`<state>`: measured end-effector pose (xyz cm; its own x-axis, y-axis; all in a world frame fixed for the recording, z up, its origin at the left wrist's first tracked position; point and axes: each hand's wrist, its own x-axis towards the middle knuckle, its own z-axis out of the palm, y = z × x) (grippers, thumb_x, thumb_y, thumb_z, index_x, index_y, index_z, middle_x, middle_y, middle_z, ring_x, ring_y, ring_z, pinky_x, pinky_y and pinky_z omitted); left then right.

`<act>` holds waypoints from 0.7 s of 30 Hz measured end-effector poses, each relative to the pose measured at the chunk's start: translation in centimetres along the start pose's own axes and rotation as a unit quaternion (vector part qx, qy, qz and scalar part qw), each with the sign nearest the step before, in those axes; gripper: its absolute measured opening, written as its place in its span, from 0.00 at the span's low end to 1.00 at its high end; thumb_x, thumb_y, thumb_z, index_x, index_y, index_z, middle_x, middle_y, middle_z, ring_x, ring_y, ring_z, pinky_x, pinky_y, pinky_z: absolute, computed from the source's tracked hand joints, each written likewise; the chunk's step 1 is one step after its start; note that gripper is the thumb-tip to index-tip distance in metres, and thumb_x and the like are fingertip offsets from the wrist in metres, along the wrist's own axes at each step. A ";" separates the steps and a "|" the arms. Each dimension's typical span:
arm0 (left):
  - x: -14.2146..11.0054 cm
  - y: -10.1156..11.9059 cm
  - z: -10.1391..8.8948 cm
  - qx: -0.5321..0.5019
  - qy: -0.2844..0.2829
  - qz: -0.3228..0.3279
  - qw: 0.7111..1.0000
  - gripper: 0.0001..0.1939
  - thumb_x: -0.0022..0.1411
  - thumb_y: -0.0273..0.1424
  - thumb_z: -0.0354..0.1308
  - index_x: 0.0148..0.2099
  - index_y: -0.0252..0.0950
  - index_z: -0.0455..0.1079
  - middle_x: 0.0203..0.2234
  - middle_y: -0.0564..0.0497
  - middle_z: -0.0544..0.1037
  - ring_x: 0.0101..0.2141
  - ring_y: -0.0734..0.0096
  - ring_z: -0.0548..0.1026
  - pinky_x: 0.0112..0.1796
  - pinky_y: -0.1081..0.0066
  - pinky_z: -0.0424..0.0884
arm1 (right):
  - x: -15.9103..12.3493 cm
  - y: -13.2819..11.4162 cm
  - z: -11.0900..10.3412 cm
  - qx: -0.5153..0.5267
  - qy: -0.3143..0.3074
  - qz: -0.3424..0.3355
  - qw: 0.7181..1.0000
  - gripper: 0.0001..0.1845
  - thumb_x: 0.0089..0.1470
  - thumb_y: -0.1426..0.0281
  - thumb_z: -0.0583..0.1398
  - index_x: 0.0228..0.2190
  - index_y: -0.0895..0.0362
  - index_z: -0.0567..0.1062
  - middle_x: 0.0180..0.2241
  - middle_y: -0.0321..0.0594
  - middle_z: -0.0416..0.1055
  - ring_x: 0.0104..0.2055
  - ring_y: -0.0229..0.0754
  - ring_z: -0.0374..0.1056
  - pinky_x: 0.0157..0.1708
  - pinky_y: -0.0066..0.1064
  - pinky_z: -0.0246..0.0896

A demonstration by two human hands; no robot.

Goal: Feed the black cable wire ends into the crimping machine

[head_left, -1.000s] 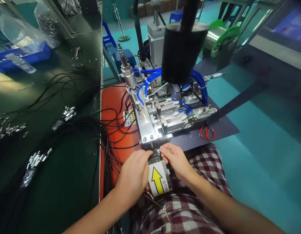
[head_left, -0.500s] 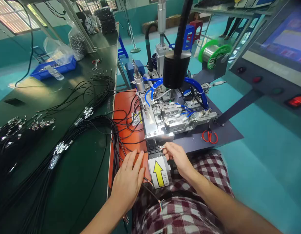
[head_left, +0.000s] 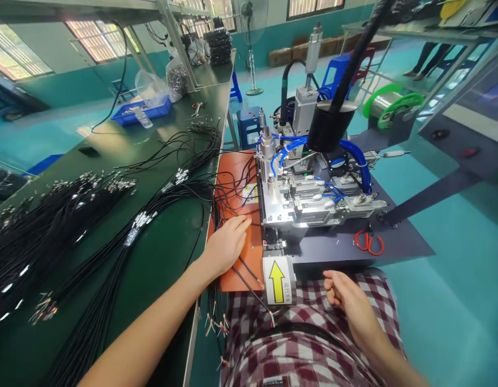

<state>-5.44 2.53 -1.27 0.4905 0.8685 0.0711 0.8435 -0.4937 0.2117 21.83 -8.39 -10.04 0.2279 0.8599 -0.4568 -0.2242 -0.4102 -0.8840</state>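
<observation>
My left hand [head_left: 229, 243] is over the orange board, its fingers drawn together around a black cable [head_left: 255, 224] that runs toward the machine; the grip itself is partly hidden. Below that hand, loose black cables [head_left: 249, 285] stretch toward my lap, with stripped coloured wire ends [head_left: 272, 318]. My right hand [head_left: 345, 295] is above my lap, fingers curled, with nothing visible in them. Between the hands lies the machine's feed plate [head_left: 289, 279], marked with a yellow arrow. Just behind it, a small metal connector [head_left: 268, 243] sits in the black track.
The metal machine [head_left: 313, 204] with blue air tubes stands ahead. Red-handled scissors [head_left: 368, 243] lie on its grey base. Bundled black cables [head_left: 152, 207] cover much of the green table [head_left: 172, 242] at left. A blue tray [head_left: 160, 107] and a green wire spool [head_left: 394, 105] are farther back.
My right hand has left the connector at the track and drawn back to the right, above my lap. My left hand has moved forward on the orange board. The view has swung left.
</observation>
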 end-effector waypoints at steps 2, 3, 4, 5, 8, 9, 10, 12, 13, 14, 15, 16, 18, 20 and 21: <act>-0.1 -0.1 -1.3 -0.012 -0.011 0.017 1.000 0.20 0.66 0.25 0.41 0.58 0.34 0.63 0.57 0.43 0.66 0.55 0.65 0.66 0.54 0.63 0.66 | -0.5 -0.7 -0.1 -0.027 0.000 -0.016 1.000 0.23 0.47 0.49 0.62 0.32 0.55 0.73 0.25 0.35 0.67 0.21 0.36 0.59 0.21 0.30 0.55; -0.4 0.0 -1.9 -0.024 -0.026 0.037 0.999 0.19 0.66 0.25 0.42 0.56 0.36 0.64 0.55 0.44 0.66 0.52 0.66 0.68 0.52 0.65 0.67 | -0.9 -1.1 -0.1 -0.042 0.000 -0.024 0.999 0.22 0.48 0.49 0.61 0.33 0.55 0.73 0.25 0.35 0.67 0.21 0.36 0.60 0.23 0.31 0.57; -0.8 0.1 -2.4 -0.042 -0.047 0.062 0.996 0.16 0.66 0.25 0.44 0.52 0.37 0.66 0.52 0.45 0.68 0.50 0.66 0.69 0.50 0.65 0.68 | -1.2 -1.6 -0.1 -0.057 -0.004 -0.031 0.998 0.21 0.48 0.49 0.61 0.33 0.55 0.73 0.24 0.35 0.67 0.22 0.37 0.60 0.25 0.32 0.59; -1.3 0.3 -2.9 -0.055 -0.079 0.090 0.991 0.12 0.65 0.26 0.47 0.48 0.37 0.68 0.49 0.46 0.70 0.48 0.66 0.69 0.48 0.65 0.68 | -1.6 -2.1 -0.1 -0.070 -0.010 -0.035 0.997 0.21 0.49 0.49 0.61 0.33 0.54 0.73 0.24 0.35 0.67 0.22 0.38 0.61 0.25 0.32 0.60; -2.2 0.5 -3.5 -0.049 -0.128 0.133 0.982 0.07 0.65 0.26 0.48 0.39 0.38 0.67 0.37 0.48 0.72 0.42 0.64 0.68 0.46 0.61 0.66 | -2.4 -3.5 0.8 -0.097 -0.037 -0.056 0.993 0.20 0.50 0.50 0.60 0.33 0.54 0.72 0.24 0.36 0.66 0.23 0.39 0.61 0.25 0.32 0.60; -2.3 0.5 -3.5 -0.048 -0.128 0.140 0.981 0.07 0.65 0.25 0.47 0.38 0.38 0.66 0.35 0.49 0.72 0.41 0.64 0.68 0.46 0.60 0.65 | -2.6 -3.9 1.4 -0.102 -0.050 -0.068 0.991 0.19 0.51 0.50 0.60 0.33 0.54 0.72 0.24 0.35 0.65 0.23 0.38 0.61 0.24 0.31 0.59; -2.2 0.6 -3.4 -0.058 -0.123 0.144 0.980 0.08 0.66 0.25 0.46 0.37 0.38 0.65 0.34 0.49 0.71 0.40 0.65 0.67 0.47 0.59 0.64 | -2.6 -4.3 2.0 -0.110 -0.063 -0.082 0.989 0.18 0.52 0.51 0.59 0.34 0.53 0.72 0.24 0.35 0.65 0.23 0.38 0.60 0.23 0.31 0.59; -1.9 0.9 -3.1 -0.114 -0.100 0.142 0.978 0.09 0.67 0.25 0.43 0.37 0.37 0.64 0.34 0.49 0.70 0.39 0.67 0.67 0.45 0.63 0.65 | -2.5 -5.2 3.3 -0.130 -0.100 -0.111 0.980 0.15 0.55 0.54 0.57 0.36 0.53 0.71 0.25 0.36 0.66 0.24 0.38 0.60 0.23 0.29 0.57; -1.7 1.2 -2.9 -0.149 -0.084 0.133 0.976 0.09 0.67 0.25 0.42 0.37 0.37 0.63 0.34 0.49 0.70 0.37 0.68 0.67 0.43 0.66 0.65 | -2.4 -5.6 3.9 -0.138 -0.118 -0.125 0.975 0.14 0.57 0.56 0.56 0.37 0.53 0.71 0.27 0.37 0.67 0.24 0.38 0.61 0.23 0.29 0.58; -1.5 1.7 -2.6 -0.180 -0.066 0.121 0.974 0.08 0.68 0.26 0.42 0.38 0.37 0.62 0.33 0.50 0.70 0.36 0.69 0.67 0.40 0.68 0.66 | -2.3 -5.9 4.4 -0.143 -0.135 -0.137 0.971 0.13 0.58 0.57 0.55 0.37 0.53 0.72 0.28 0.37 0.68 0.25 0.38 0.61 0.24 0.29 0.58; -1.3 2.2 -2.4 -0.204 -0.050 0.109 0.972 0.07 0.68 0.26 0.42 0.38 0.37 0.61 0.32 0.50 0.70 0.34 0.70 0.67 0.38 0.70 0.65 | -2.1 -6.3 4.9 -0.146 -0.150 -0.145 0.967 0.12 0.59 0.59 0.55 0.38 0.53 0.72 0.29 0.37 0.69 0.26 0.38 0.62 0.25 0.29 0.59; -1.1 2.9 -2.1 -0.220 -0.037 0.101 0.970 0.07 0.68 0.26 0.43 0.38 0.37 0.60 0.31 0.51 0.70 0.32 0.71 0.67 0.36 0.71 0.65 | -2.0 -6.6 5.2 -0.147 -0.160 -0.152 0.964 0.12 0.59 0.60 0.54 0.38 0.53 0.72 0.30 0.37 0.69 0.26 0.38 0.62 0.25 0.29 0.59; -0.9 4.2 -1.6 -0.238 -0.025 0.090 0.967 0.06 0.68 0.27 0.44 0.37 0.38 0.60 0.29 0.53 0.70 0.30 0.72 0.67 0.33 0.72 0.64 | -1.9 -7.0 5.5 -0.154 -0.160 -0.175 0.959 0.10 0.58 0.62 0.56 0.38 0.53 0.72 0.29 0.36 0.69 0.27 0.38 0.63 0.26 0.30 0.60; -0.9 5.5 -1.1 -0.251 -0.032 0.085 0.964 0.06 0.68 0.27 0.43 0.38 0.38 0.60 0.28 0.54 0.69 0.28 0.73 0.67 0.31 0.73 0.63 | -1.9 -7.3 5.5 -0.162 -0.143 -0.200 0.956 0.08 0.55 0.64 0.59 0.37 0.53 0.72 0.27 0.35 0.69 0.27 0.39 0.63 0.27 0.30 0.60; -1.0 5.9 -1.0 -0.257 -0.040 0.082 0.962 0.07 0.68 0.27 0.43 0.38 0.38 0.60 0.27 0.54 0.69 0.27 0.73 0.67 0.30 0.73 0.63 | -1.9 -7.3 5.4 -0.162 -0.131 -0.209 0.955 0.08 0.54 0.65 0.60 0.37 0.53 0.73 0.26 0.35 0.69 0.27 0.39 0.63 0.28 0.31 0.60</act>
<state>-1.13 -1.22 0.88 0.6401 0.7648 0.0740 0.5437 -0.5189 0.6596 17.92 -5.39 -2.13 -0.0213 0.9984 -0.0533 0.1487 -0.0495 -0.9876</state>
